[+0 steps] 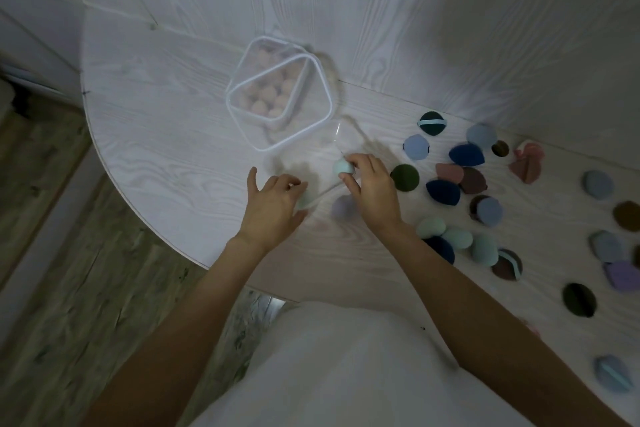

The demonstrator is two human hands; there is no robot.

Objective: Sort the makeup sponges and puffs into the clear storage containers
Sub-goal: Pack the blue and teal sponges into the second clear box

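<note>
Right hand (pixel 372 189) fingers pinching; left hand (pixel 273 204) fingers spread.

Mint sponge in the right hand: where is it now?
Head view, centre: the mint sponge is pinched by the right hand, just below the lidded container of pink puffs.

1. The right hand (pixel 372 189) pinches a pale mint sponge (pixel 343 167) over a blurred clear container (pixel 311 163).
2. The left hand (pixel 273 203) rests against that container's near side.
3. A lidded clear container (pixel 280 92) holds pink sponges.
4. Loose sponges and puffs (pixel 485 184) lie scattered to the right on the white table (pixel 156 135).
</note>
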